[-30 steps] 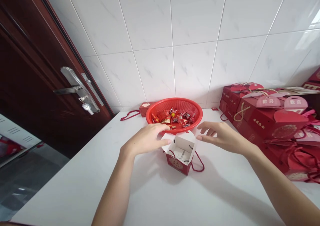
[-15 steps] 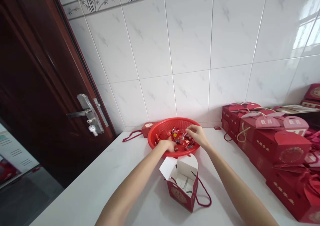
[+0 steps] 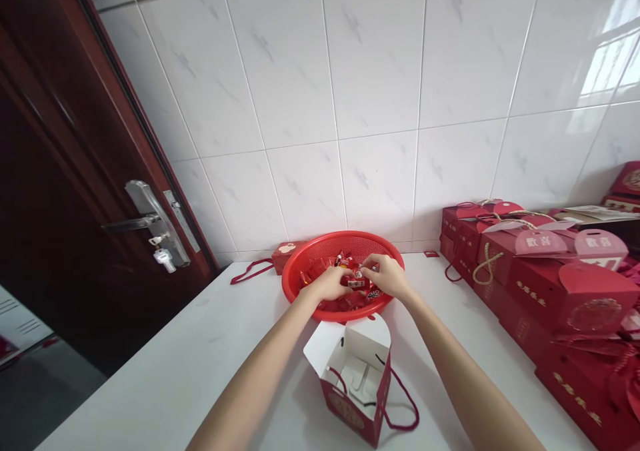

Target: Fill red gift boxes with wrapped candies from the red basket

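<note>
Both my hands are inside a red plastic basket [image 3: 300, 304] of wrapped candies. My left hand [image 3: 333, 284] has its thumb and fingers closed around a red wrapped candy [image 3: 356, 282] near the middle. From the other side, my right hand [image 3: 387, 276] curls its thumb and forefinger against the wrapper. More red-wrapped candies [image 3: 320, 270] lie around and under the fingers, partly hidden. In front of the basket stands a small red gift box [image 3: 345, 404], its white-lined flaps up and its white inside showing. A dark red cord handle hangs at its right side.
Stacked red gift boxes [image 3: 555, 291] with cord handles fill the right side of the white table [image 3: 215, 358]. A small red box [image 3: 285, 256] with a cord sits behind the basket's left edge. A tiled wall and a dark door [image 3: 125, 238] with keys border the table.
My right hand has moved down and left onto the candies. My left hand has shifted toward it, and a red wrapped candy now shows between them. The view has tilted down slightly.
</note>
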A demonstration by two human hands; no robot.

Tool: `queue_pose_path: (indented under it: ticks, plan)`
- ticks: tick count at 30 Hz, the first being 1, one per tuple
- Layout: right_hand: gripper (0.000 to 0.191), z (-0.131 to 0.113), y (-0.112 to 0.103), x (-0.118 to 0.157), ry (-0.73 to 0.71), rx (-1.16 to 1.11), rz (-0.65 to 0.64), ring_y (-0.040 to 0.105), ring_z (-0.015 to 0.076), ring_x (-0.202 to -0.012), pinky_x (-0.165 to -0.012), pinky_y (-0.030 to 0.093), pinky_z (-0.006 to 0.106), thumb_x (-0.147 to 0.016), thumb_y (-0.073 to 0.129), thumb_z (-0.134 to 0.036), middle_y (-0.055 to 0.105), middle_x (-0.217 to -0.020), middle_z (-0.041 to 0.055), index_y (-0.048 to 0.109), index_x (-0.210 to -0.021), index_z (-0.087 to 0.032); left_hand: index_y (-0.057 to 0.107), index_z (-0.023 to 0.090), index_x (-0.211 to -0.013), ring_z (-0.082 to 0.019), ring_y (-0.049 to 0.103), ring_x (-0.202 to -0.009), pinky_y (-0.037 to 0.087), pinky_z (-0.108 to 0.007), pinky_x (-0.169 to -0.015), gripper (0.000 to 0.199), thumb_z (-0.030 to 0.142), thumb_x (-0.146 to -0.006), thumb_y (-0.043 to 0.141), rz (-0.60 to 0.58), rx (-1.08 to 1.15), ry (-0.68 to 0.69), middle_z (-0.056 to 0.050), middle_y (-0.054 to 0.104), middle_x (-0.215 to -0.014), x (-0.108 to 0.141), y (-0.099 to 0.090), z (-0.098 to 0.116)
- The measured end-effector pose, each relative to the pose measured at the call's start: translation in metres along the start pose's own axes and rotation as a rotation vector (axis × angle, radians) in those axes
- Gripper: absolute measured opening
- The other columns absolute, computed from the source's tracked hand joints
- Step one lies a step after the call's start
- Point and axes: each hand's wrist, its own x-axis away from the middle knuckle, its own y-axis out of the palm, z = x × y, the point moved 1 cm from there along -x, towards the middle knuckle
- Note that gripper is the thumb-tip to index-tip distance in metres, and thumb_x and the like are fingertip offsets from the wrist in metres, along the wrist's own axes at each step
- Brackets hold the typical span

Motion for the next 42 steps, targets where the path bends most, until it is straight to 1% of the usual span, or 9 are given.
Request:
queue_pose_path:
  ticks: [5,8,14,21,27,32,37,39,42]
  plan:
    - [0.012,0.001,0.001,-0.001,-0.001,0.013,0.019,0.068,0.0192,-0.087,-0.069,0.043,0.028,-0.086,0.060,-0.031,0.075,-0.096,0.0021,0.066,-0.091,-0.023,0.067,0.017,-0.123,-0.027,0.070,-0.100,0.054,-0.036,-0.089,0.038,0.026,-0.086,0.063,0.217,0.154,0.103,-0.010,0.073,-0.114,-0.004,0.002,-0.003]
    - [0.010,0.000,0.002,0.000,-0.013,0.016,0.014,0.067,0.0192,-0.083,-0.066,0.041,0.027,-0.084,0.063,-0.032,0.075,-0.089,0.0010,0.067,-0.089,-0.024,0.070,0.019,-0.119,-0.028,0.065,-0.114,0.050,-0.036,-0.098,0.035,0.025,-0.084,0.067,0.326,0.237,0.154,-0.010,0.071,-0.123,-0.006,0.002,-0.004]
    - [0.013,0.003,0.004,-0.002,0.034,-0.021,0.078,0.064,0.0185,-0.070,-0.059,0.037,0.027,-0.087,0.055,-0.029,0.069,-0.071,0.0005,0.058,-0.076,-0.023,0.069,0.017,-0.122,-0.031,0.056,-0.130,0.044,-0.040,-0.109,0.042,0.025,-0.081,0.073,0.418,0.306,0.094,-0.012,0.065,-0.134,-0.006,0.003,-0.008]
    - [0.015,0.009,0.007,-0.006,0.059,-0.109,0.161,0.064,0.0173,-0.064,-0.060,0.043,0.027,-0.091,0.046,-0.034,0.067,-0.070,-0.0007,0.052,-0.083,-0.023,0.071,0.019,-0.117,-0.027,0.066,-0.114,0.050,-0.037,-0.101,0.031,0.023,-0.086,0.066,0.429,0.346,0.136,-0.008,0.071,-0.123,-0.007,0.004,-0.011]
    - [0.010,0.005,0.006,-0.002,0.025,-0.088,0.118,0.062,0.0168,-0.067,-0.061,0.040,0.027,-0.085,0.053,-0.031,0.068,-0.073,-0.0020,0.053,-0.079,-0.023,0.066,0.016,-0.123,-0.027,0.066,-0.115,0.051,-0.039,-0.099,0.036,0.024,-0.088,0.063,0.462,0.384,0.155,-0.011,0.071,-0.123,-0.008,0.004,-0.010]
    - [0.018,0.000,0.004,0.002,0.021,-0.035,0.077,0.059,0.0174,-0.067,-0.058,0.034,0.027,-0.079,0.060,-0.031,0.064,-0.068,-0.0022,0.049,-0.068,-0.023,0.069,0.018,-0.114,-0.024,0.070,-0.098,0.055,-0.034,-0.087,0.029,0.028,-0.087,0.063,0.442,0.472,0.256,-0.007,0.075,-0.105,-0.007,0.006,-0.009]
    - [0.007,-0.002,0.002,0.005,-0.002,-0.029,0.063,0.059,0.0175,-0.072,-0.061,0.034,0.027,-0.076,0.061,-0.026,0.068,-0.078,-0.0016,0.056,-0.080,-0.024,0.070,0.018,-0.110,-0.022,0.070,-0.095,0.056,-0.032,-0.081,0.029,0.027,-0.082,0.067,0.435,0.561,0.337,-0.007,0.075,-0.106,-0.004,0.008,-0.008]
    - [0.012,-0.002,0.002,0.006,-0.032,-0.044,0.051,0.060,0.0173,-0.075,-0.062,0.035,0.026,-0.076,0.060,-0.026,0.069,-0.083,-0.0021,0.059,-0.087,-0.026,0.071,0.018,-0.106,-0.022,0.069,-0.091,0.056,-0.031,-0.078,0.028,0.029,-0.081,0.068,0.433,0.563,0.344,-0.007,0.075,-0.101,-0.003,0.008,-0.007]
    - [0.005,-0.001,0.002,0.005,-0.066,-0.069,0.026,0.054,0.0157,-0.065,-0.059,0.033,0.026,-0.075,0.058,-0.027,0.061,-0.068,-0.0036,0.055,-0.074,-0.024,0.073,0.017,-0.100,-0.020,0.068,-0.084,0.054,-0.030,-0.075,0.026,0.031,-0.079,0.068,0.447,0.552,0.327,-0.006,0.074,-0.094,0.001,0.006,-0.005]
